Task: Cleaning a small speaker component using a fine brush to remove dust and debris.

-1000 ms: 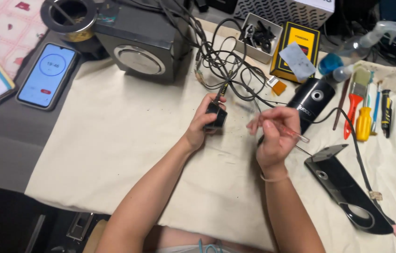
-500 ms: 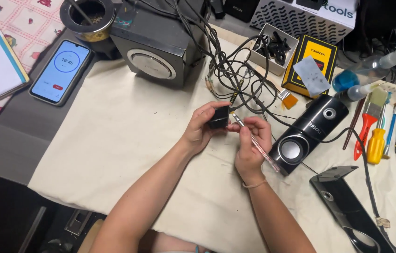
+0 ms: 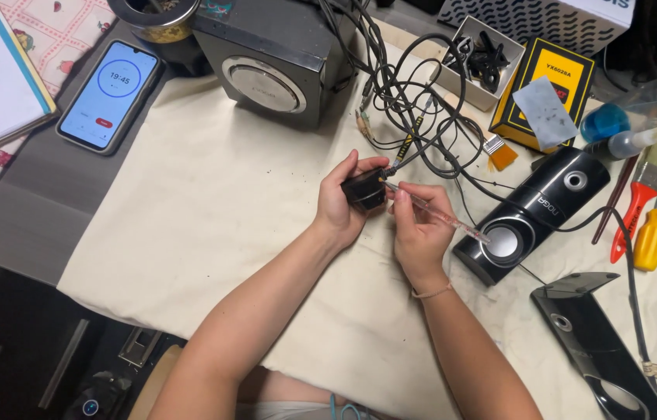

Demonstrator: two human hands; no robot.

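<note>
My left hand point(image 3: 342, 201) grips a small black box-shaped part point(image 3: 365, 190) with cables point(image 3: 414, 132) running from it toward the back of the table. My right hand point(image 3: 419, 231) holds a thin clear-handled screwdriver point(image 3: 441, 217), with its tip set against the black part. Both hands are over a cream cloth point(image 3: 220, 233) that covers the table.
A grey subwoofer box point(image 3: 270, 54) stands at the back. A black satellite speaker point(image 3: 534, 214) lies right of my hands, its front panel point(image 3: 601, 350) farther right. A phone point(image 3: 109, 93), a yellow box point(image 3: 545, 85), a brush and screwdrivers point(image 3: 651, 233) lie around.
The view has shifted, so everything sits lower in the frame. My right hand has brought the screwdriver tip to the black part and holds it there.
</note>
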